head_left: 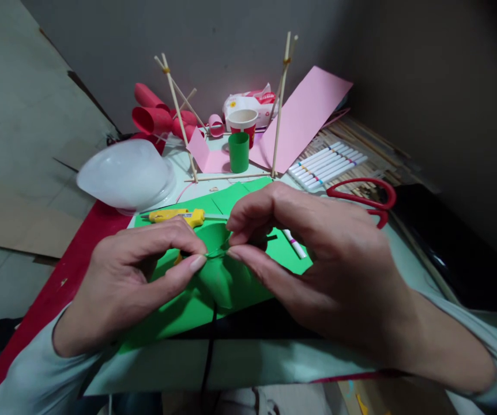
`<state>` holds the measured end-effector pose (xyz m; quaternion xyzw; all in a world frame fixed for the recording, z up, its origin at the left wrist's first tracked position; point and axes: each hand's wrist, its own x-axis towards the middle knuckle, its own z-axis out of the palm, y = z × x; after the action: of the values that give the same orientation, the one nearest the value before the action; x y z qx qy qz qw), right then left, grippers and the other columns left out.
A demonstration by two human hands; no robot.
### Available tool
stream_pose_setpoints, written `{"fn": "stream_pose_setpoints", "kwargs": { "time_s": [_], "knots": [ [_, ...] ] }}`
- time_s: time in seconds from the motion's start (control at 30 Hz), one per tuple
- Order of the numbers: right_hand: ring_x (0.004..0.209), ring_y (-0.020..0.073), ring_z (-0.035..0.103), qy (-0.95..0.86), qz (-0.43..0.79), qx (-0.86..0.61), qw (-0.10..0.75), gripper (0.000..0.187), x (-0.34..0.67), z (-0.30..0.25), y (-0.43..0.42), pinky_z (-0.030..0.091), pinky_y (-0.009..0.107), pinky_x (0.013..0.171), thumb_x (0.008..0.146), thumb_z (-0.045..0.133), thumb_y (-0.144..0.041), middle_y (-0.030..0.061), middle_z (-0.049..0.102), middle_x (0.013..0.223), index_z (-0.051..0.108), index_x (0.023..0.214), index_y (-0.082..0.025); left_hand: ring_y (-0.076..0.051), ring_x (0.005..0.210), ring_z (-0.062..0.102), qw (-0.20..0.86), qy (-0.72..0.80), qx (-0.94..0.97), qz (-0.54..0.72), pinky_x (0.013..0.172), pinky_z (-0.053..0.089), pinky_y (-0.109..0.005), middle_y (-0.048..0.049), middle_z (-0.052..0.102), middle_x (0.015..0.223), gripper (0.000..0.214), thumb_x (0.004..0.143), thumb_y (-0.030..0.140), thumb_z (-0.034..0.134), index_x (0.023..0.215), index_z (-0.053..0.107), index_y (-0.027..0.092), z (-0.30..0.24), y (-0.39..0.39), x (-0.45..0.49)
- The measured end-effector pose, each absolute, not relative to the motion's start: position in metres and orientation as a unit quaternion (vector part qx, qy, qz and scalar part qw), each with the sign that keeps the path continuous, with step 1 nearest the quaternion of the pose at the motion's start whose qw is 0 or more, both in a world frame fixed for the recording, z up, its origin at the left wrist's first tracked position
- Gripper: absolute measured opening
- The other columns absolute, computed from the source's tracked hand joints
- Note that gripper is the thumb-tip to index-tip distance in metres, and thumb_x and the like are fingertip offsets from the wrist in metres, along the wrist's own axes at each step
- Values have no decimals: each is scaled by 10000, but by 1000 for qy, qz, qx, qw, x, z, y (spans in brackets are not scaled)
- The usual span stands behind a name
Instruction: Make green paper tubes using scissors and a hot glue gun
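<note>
The table (157,372) was the largest thing, and on it lay the green sheet (145,331). Beyond the sheet's far edge stood a stick frame (277,127), with pink paper (309,109) leaning behind. The bowl (123,173) sat beyond the sheet to the left, and the pens (328,164) lay past it to the right.

Both hands were above the sheet. The right hand (339,253) had thumb and forefinger nearly together at the roll's rim; the left hand (131,271) pinched the same rim between thumb and forefinger. The green roll (221,271) was thus between the two hands, over the middle of the sheet — its opening showing just behind the fingertips.

Smaller things lay about: scissors (387,199) to the right of the sheet, a green tube (238,155) upright beyond it, the glue gun (166,215) on its far left part, and — smallest — a marker (294,244) at its right side.
</note>
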<state>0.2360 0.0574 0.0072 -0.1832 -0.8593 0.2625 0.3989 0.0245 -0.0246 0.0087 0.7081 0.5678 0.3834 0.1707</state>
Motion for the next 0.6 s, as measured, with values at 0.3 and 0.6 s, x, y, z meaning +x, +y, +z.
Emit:
{"fn": "stream_pose_setpoints", "kwargs": {
  "time_s": [0.3,0.6],
  "knots": [
    [775,74,656,-861,242,-180,410,72,237,8,56,531,180,762,924,673,-119,-38,696,861,631,937,-175,-114,667,670,205,542,705,408,686,535,-221,42,703,720,137,859,133,677,766,710,227,7,-22,24],
    [783,70,658,-852,271,-190,406,140,237,6,58,519,181,726,875,659,-29,-25,687,897,646,981,-120,-126,658,637,258,499,709,427,657,528,-263,28,665,705,125,881,172,690,766,696,222,0,-21,21]
  ]
}}
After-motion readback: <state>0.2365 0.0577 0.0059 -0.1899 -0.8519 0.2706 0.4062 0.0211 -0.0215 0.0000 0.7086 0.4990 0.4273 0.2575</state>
